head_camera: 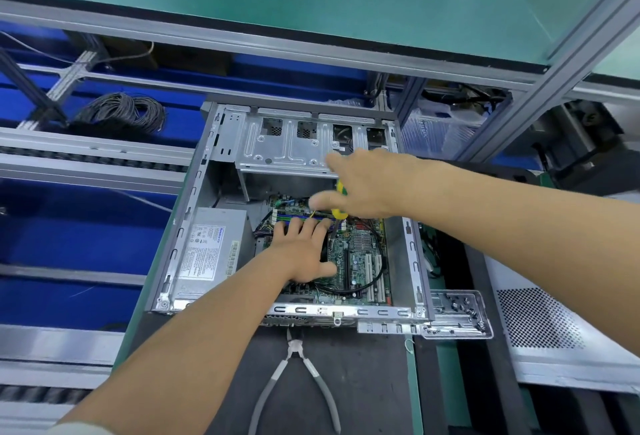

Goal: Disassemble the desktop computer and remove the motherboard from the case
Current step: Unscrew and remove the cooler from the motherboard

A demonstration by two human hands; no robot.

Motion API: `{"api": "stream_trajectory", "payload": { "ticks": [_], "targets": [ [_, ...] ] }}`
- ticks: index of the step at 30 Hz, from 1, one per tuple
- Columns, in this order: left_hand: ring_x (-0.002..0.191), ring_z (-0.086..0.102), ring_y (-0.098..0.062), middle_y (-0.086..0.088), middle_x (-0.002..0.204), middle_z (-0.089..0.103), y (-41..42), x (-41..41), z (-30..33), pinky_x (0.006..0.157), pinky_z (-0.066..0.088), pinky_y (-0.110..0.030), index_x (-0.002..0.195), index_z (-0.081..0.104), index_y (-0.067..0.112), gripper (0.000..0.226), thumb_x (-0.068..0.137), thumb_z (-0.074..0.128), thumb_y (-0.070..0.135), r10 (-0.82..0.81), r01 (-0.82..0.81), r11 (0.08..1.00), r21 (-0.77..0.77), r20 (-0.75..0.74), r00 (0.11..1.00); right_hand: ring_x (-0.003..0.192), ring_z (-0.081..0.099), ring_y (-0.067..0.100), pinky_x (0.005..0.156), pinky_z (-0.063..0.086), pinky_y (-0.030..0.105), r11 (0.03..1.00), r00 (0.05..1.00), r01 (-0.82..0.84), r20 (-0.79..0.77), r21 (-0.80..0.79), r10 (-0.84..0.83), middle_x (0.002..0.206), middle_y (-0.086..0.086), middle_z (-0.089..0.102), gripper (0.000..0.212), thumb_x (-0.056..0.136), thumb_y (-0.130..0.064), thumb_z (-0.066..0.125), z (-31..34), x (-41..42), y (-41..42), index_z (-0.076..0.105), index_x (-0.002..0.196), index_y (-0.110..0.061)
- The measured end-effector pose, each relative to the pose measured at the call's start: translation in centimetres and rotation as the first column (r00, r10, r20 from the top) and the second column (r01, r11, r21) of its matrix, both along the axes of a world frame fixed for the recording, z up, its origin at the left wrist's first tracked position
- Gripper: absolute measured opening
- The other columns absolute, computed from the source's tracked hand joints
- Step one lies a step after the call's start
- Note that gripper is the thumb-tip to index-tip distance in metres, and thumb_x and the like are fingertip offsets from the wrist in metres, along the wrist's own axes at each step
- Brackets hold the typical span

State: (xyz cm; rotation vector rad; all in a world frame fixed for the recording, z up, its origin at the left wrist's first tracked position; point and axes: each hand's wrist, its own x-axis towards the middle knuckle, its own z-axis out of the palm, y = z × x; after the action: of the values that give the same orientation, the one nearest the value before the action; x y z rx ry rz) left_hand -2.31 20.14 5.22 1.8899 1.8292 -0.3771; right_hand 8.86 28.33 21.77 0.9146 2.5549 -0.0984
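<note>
The open desktop case (194,213) lies on its side at mid-frame, the green motherboard (360,254) seated in its lower right part. The left hand (306,251) rests flat on the board, fingers spread and straight, holding nothing. Above it the right hand (363,188) grips a yellow-and-green screwdriver handle (340,200), forefinger extended toward the drive cage (284,147). The grey power supply (207,247) sits at the case's left. Grey-handled pliers (298,379) lie on the mat below the case.
</note>
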Motion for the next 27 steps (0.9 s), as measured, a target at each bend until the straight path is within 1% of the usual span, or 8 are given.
{"api": "stream_trajectory", "payload": {
  "ticks": [3,6,9,14,17,22,24,27],
  "targets": [
    [0.137,0.013,-0.034,-0.003,0.155,0.012,0.0,-0.1,-0.1,0.110,0.013,-0.057,0.153,-0.005,0.025,0.087,0.089,0.038,0.066,-0.001,0.000,1.000,0.017,0.012,1.000,0.081,0.054,0.029,0.063,0.041,0.035,0.946,0.984,-0.177,0.076,0.271,0.162,0.097,0.009,0.058,0.047,0.099,-0.057,0.033,-0.2,0.3,-0.1,0.051,0.117,-0.017],
    [0.139,0.010,-0.035,-0.003,0.158,0.008,0.1,-0.1,-0.2,0.111,0.010,-0.058,0.153,-0.007,0.023,0.088,0.090,0.036,0.066,-0.006,0.006,1.000,0.002,0.006,1.000,0.083,0.052,0.026,0.068,0.044,0.038,0.946,0.947,-0.321,-0.015,0.046,0.322,0.109,0.007,0.054,0.027,0.101,-0.039,0.044,-0.2,0.6,0.4,0.043,0.116,-0.017],
    [0.141,0.007,-0.036,-0.003,0.159,0.005,0.0,-0.1,-0.3,0.111,0.009,-0.059,0.153,-0.007,0.021,0.089,0.090,0.035,0.066,-0.002,0.002,1.000,-0.006,0.000,1.000,0.093,0.049,0.020,0.076,0.044,0.037,0.956,0.971,-0.220,-0.142,-0.196,0.194,0.107,-0.006,0.043,0.027,0.092,-0.020,0.062,0.0,0.7,1.0,0.044,0.112,-0.024],
    [0.140,0.009,-0.036,-0.004,0.158,0.006,0.1,-0.1,-0.3,0.111,0.009,-0.059,0.154,-0.007,0.022,0.089,0.090,0.036,0.066,-0.003,0.003,1.000,0.003,0.004,1.000,0.069,0.045,0.020,0.053,0.036,0.033,0.994,0.996,0.072,-0.039,-0.078,-0.075,0.082,-0.001,0.037,0.055,0.083,-0.074,0.047,-0.2,0.9,0.3,0.038,0.105,-0.024],
    [0.137,0.013,-0.035,-0.003,0.156,0.010,0.1,-0.1,-0.5,0.110,0.012,-0.058,0.153,-0.007,0.025,0.088,0.089,0.037,0.066,-0.001,0.000,1.000,0.023,0.016,1.000,0.063,0.040,0.025,0.055,0.037,0.034,0.991,1.000,-0.020,0.007,0.135,0.019,0.073,0.003,0.037,0.047,0.097,-0.060,0.036,-0.2,0.6,-0.1,0.050,0.104,-0.016],
    [0.137,0.012,-0.034,0.000,0.156,0.009,0.2,-0.2,-0.7,0.110,0.012,-0.058,0.153,-0.003,0.024,0.087,0.089,0.037,0.067,-0.004,0.004,1.000,0.022,0.008,1.000,0.090,0.053,0.026,0.079,0.049,0.042,0.961,0.961,-0.273,-0.048,-0.045,0.271,0.111,0.005,0.054,0.027,0.098,-0.035,0.053,-0.2,0.6,-0.2,0.045,0.117,-0.018],
    [0.137,0.013,-0.035,-0.001,0.155,0.011,0.2,-0.1,-0.8,0.110,0.012,-0.058,0.153,-0.002,0.024,0.086,0.089,0.037,0.067,-0.005,0.005,1.000,0.023,0.006,1.000,0.099,0.051,0.022,0.083,0.046,0.038,0.966,0.979,-0.180,-0.128,-0.184,0.158,0.113,0.000,0.049,0.029,0.093,-0.028,0.063,0.0,0.8,0.0,0.046,0.116,-0.021],
    [0.136,0.013,-0.036,-0.004,0.154,0.011,0.1,0.0,-0.7,0.110,0.012,-0.058,0.153,-0.002,0.023,0.086,0.089,0.036,0.066,-0.013,0.013,1.000,0.018,-0.010,1.000,0.094,0.052,0.024,0.078,0.047,0.040,0.978,0.992,0.022,-0.114,-0.205,-0.046,0.102,0.001,0.048,0.050,0.087,-0.059,0.059,-0.1,1.0,-0.1,0.044,0.118,-0.022]
  ]
}}
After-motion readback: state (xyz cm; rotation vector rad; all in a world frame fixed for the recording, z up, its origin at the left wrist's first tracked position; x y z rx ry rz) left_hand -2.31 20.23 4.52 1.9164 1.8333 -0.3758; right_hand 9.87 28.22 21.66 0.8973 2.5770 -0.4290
